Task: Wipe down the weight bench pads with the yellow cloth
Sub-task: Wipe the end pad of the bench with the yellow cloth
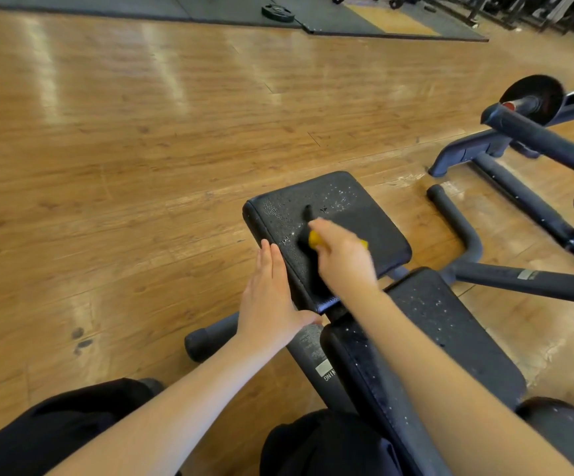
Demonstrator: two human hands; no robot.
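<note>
In the head view, at the centre of the frame, the right hand [342, 254] bunches the yellow cloth [314, 239] in curled fingers on the far pad [364, 218], while the left hand [271, 297] lies flat, fingers straight, against that pad's left edge. White droplets speckle the far pad and the near pad [450, 324] below it. The small wad covers little, so patches could easily be missed.
</note>
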